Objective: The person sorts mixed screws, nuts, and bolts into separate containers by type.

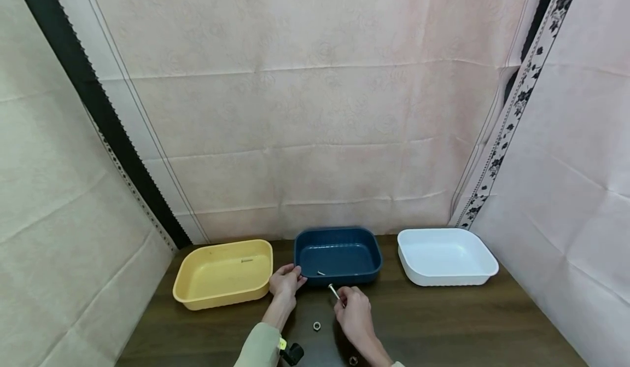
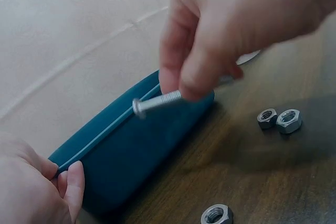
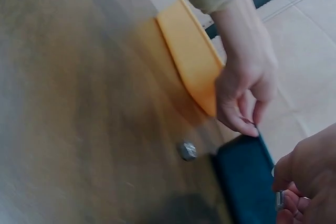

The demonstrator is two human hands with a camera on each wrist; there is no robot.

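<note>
My right hand [image 1: 354, 311] holds a silver bolt [image 1: 334, 290] between thumb and fingers, just in front of the blue tray [image 1: 344, 278]. In the left wrist view the bolt [image 2: 157, 103] points its round head away from the fingers, and part of its threaded shank shows. My left hand [image 1: 285, 286] pinches the near left corner of the blue tray's rim. A small screw [image 1: 321, 273] lies inside that tray. On the table are a hex nut [image 2: 217, 214] close to the tray and two more nuts, one [image 2: 267, 118] touching the other [image 2: 289, 121].
To the left stands a yellow tray [image 1: 221, 302] with one screw [image 1: 247, 260] in it. A white tray [image 1: 448, 280] stands at the right. Cloth curtains [image 1: 315, 110] enclose the brown wooden table [image 1: 443, 323] at the back and both sides.
</note>
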